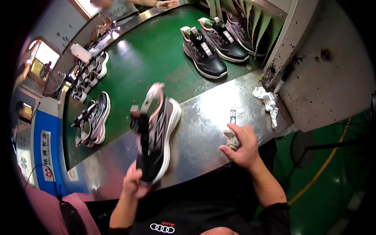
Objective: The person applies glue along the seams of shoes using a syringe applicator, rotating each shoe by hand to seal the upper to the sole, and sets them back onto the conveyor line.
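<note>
My left hand grips a black and pink sneaker by its toe end. The sneaker is tilted with its heel pointing away from me, its white sole toward the right, slightly blurred. To the right, my right hand curls its thumb and forefinger around a slim tool with a pale, lumpy, wrapped-looking grip. The tool's thin, shiny end points away over the metal ledge; its exact kind is unclear. A crumpled white tissue lies beyond my right hand.
A green conveyor belt curves past the ledge. Several sneakers stand on it: a black one at far right, a pair at left. Green hanging strips curtain a machine opening beside a grey panel. Other people work across the belt.
</note>
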Motion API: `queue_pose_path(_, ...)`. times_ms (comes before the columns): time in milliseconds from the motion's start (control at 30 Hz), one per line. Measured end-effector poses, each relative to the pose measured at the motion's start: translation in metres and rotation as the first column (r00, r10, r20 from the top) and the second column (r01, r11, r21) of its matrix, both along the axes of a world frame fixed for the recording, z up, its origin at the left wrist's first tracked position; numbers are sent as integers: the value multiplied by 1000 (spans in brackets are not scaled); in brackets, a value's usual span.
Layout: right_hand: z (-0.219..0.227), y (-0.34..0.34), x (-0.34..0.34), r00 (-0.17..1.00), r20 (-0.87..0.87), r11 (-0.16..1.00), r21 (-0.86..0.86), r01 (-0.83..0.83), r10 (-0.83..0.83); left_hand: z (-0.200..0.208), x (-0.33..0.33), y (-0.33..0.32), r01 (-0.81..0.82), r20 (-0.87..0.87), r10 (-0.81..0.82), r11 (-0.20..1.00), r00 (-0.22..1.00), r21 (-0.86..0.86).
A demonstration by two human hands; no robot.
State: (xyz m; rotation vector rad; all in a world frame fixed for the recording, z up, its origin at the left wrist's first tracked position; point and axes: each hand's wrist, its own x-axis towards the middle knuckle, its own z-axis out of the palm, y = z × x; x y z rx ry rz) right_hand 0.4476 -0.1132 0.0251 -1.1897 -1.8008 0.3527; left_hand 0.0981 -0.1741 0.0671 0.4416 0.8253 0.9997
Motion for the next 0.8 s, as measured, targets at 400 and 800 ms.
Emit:
queue_pose_path(400,4,-3,-6,999,13,997,-62,38,-37,-25,81,147,152,-61,-150,988,987,28)
queue_pose_path(800,-6,-5,1,999,-18,999,-17,37,-37,-34,-211,86,-696,-278,727,684,628,217)
